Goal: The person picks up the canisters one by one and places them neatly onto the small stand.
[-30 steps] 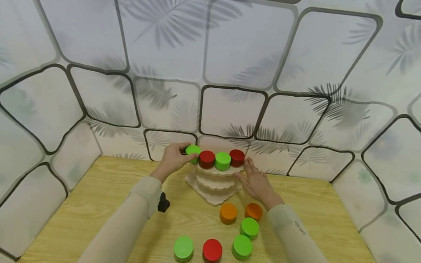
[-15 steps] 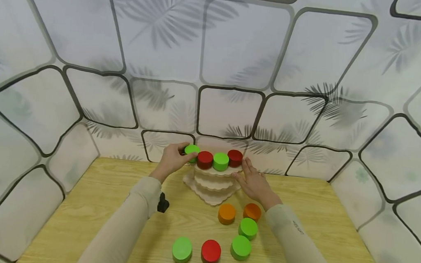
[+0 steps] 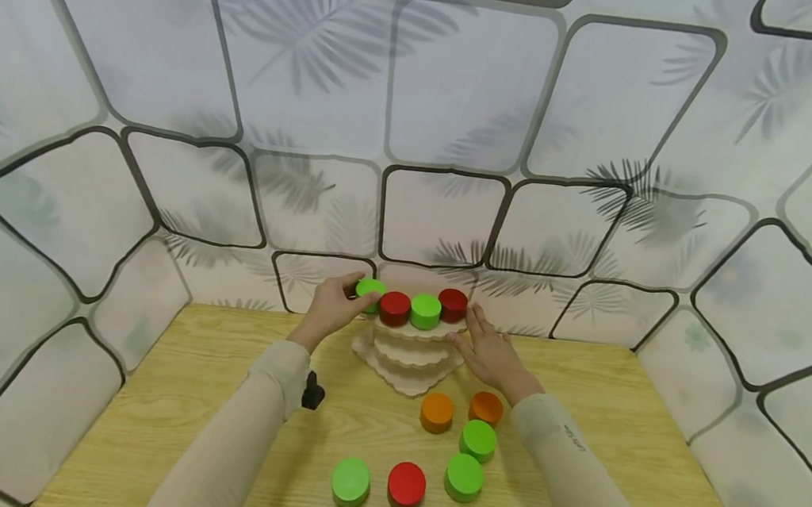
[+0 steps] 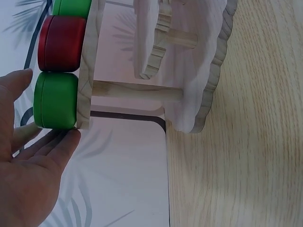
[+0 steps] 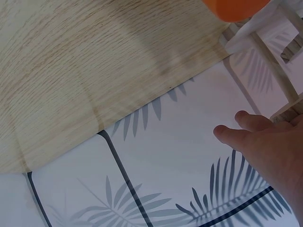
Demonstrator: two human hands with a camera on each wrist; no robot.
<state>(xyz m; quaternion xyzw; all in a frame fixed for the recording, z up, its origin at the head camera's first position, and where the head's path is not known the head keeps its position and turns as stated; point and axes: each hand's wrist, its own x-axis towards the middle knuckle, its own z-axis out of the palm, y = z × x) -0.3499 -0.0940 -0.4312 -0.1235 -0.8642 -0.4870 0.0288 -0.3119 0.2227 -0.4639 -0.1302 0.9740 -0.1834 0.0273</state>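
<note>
A tiered wooden stand with scalloped edges stands against the back wall. Along its top tier sit green and red round tins in a row. At the left end, my left hand holds a green tin between thumb and fingers; in the left wrist view that green tin rests on the top board, fingertips at its side. Next to it are a red tin, another green tin and a darker red tin. My right hand, fingers extended, rests against the stand's right side.
On the table in front of the stand are two orange tins, several more green tins and a red tin. Patterned panels close off the back and sides. A small black object shows at the left wrist.
The view has shifted slightly. Both hands stay at the two ends of the top tier, and the tins keep their places.
</note>
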